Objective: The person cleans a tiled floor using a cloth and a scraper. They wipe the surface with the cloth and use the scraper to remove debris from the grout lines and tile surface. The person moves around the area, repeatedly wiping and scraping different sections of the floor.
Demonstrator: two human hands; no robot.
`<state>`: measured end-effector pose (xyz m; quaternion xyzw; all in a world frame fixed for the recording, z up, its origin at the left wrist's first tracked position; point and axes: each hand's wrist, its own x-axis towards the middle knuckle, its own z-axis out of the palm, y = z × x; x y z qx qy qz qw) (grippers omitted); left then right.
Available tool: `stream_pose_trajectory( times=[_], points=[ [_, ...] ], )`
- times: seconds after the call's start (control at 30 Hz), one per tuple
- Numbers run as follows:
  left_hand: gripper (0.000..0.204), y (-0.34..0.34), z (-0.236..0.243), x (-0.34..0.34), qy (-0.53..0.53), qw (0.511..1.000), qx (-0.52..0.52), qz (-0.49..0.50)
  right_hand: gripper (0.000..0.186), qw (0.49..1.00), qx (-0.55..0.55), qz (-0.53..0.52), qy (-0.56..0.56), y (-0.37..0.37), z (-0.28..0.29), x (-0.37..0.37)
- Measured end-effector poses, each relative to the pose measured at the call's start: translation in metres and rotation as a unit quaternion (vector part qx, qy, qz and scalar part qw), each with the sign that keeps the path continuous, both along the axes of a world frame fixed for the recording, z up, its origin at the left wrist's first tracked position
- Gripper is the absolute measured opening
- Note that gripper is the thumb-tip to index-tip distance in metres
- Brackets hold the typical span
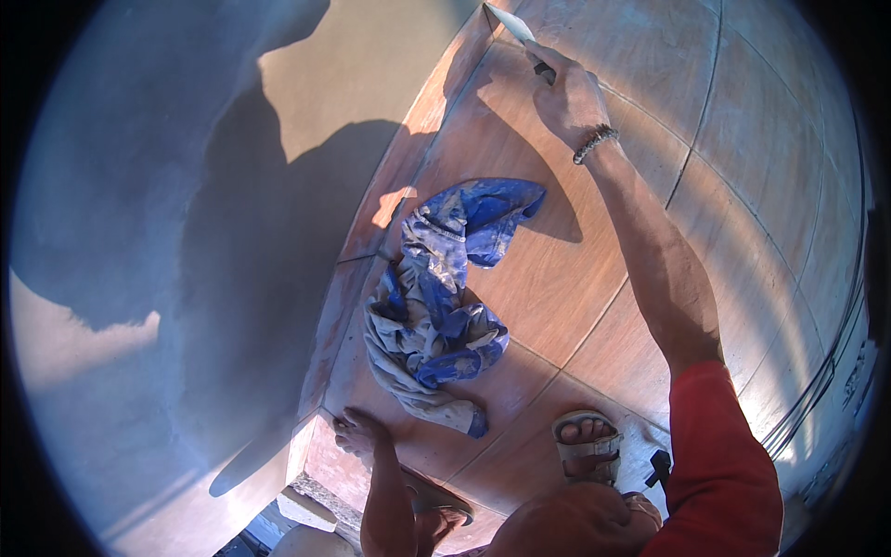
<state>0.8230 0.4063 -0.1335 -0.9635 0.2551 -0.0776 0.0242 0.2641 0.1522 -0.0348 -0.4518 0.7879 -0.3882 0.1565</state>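
In my right hand (568, 100), stretched far forward, is a putty knife (512, 24) with a pale flat blade and a dark handle. Its blade tip reaches the corner where the tile skirting (357, 218) runs along the wall. My left hand (360, 436) rests low at the near end of the skirting, fingers slightly bent and apart, holding nothing I can see. Between the hands a crumpled blue and grey cloth (436, 306), smeared with pale dried stuff, lies on the wood-patterned floor tiles (548, 306).
A plastered wall (223, 232) rises on the left, with shadows across it. My sandalled foot (587, 446) stands on the tiles. Dark cables (826, 371) run along the right side. At the lower left the tiling ends at a rough edge (325, 497).
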Motion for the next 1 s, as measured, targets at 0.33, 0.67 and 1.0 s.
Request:
stream_pose_trajectory(
  times=[0.33, 0.67, 1.0],
  points=[
    [0.063, 0.002, -0.002, 0.001, 0.002, 1.0, 0.0, 0.001, 0.049, 0.985, 0.108, 0.04, 0.128, -0.008, 0.003, -0.008],
    [0.068, 0.001, 0.0, 0.004, -0.003, 1.0, -0.014, 0.001, 0.051, 0.974, 0.138, 0.116, 0.138, -0.002, 0.02, -0.027],
    [0.07, 0.003, -0.006, -0.001, 0.016, 1.0, -0.014, -0.008, 0.039, 0.973, 0.106, 0.169, 0.116, -0.023, 0.038, -0.063]
  ],
)
